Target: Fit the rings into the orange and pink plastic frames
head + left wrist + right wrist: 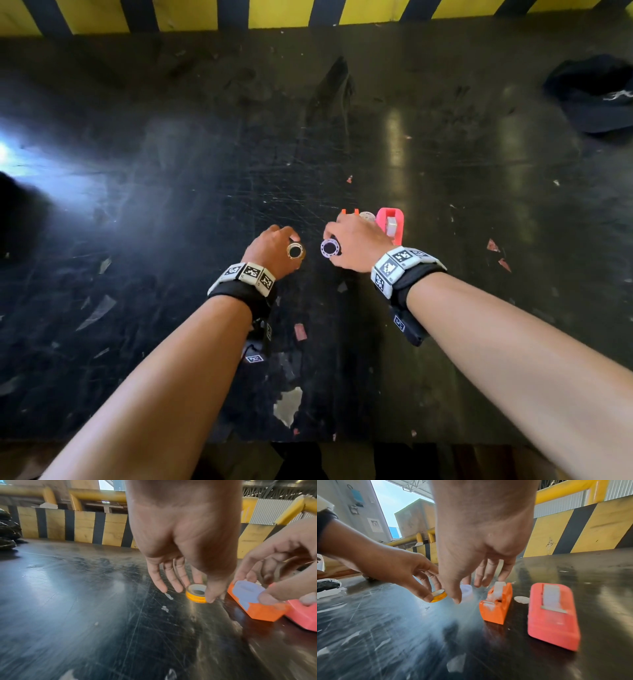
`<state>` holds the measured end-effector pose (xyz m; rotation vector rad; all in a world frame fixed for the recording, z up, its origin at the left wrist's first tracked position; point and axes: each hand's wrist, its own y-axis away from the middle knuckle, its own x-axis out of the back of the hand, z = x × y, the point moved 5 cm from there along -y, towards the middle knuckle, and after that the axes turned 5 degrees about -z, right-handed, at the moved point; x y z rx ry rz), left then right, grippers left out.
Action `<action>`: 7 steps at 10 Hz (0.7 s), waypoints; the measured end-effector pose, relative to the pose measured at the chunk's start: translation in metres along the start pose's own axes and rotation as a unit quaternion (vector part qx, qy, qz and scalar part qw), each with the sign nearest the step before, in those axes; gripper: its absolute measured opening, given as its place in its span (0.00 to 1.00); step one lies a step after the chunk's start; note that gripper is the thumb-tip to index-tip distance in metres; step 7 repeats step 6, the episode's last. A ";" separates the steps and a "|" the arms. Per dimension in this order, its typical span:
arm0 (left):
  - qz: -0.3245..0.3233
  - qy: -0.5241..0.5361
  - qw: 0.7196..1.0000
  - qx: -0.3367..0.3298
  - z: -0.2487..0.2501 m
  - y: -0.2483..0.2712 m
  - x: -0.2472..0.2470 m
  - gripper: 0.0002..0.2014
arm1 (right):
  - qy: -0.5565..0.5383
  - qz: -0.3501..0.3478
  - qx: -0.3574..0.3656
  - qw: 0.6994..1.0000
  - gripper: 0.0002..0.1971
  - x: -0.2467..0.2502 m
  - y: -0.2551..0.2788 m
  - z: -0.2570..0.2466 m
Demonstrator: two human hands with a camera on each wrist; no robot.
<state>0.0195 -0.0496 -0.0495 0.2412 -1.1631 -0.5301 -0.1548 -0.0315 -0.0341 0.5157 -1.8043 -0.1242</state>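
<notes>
Head view: left fingers [294,237] pinch yellow ring [295,251], right fingers [329,235] pale ring [329,248] (orange frame [350,211] mostly hidden).

No readable text, brand or number is seen. Only black-and-white coded marker squares are carried on the wrist bands [248,274], and an illegible white mark is borne by the dark cap [596,94].
</notes>
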 end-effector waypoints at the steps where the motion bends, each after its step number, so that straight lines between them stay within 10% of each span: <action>1: 0.019 0.002 1.000 0.008 -0.010 -0.016 0.008 0.20 | 0.059 0.013 -0.017 0.998 0.19 -0.002 -0.025 -0.008; 7: 0.027 0.013 0.999 0.037 -0.034 -0.048 -0.005 0.26 | 0.146 0.055 -0.066 0.986 0.21 -0.021 -0.057 -0.010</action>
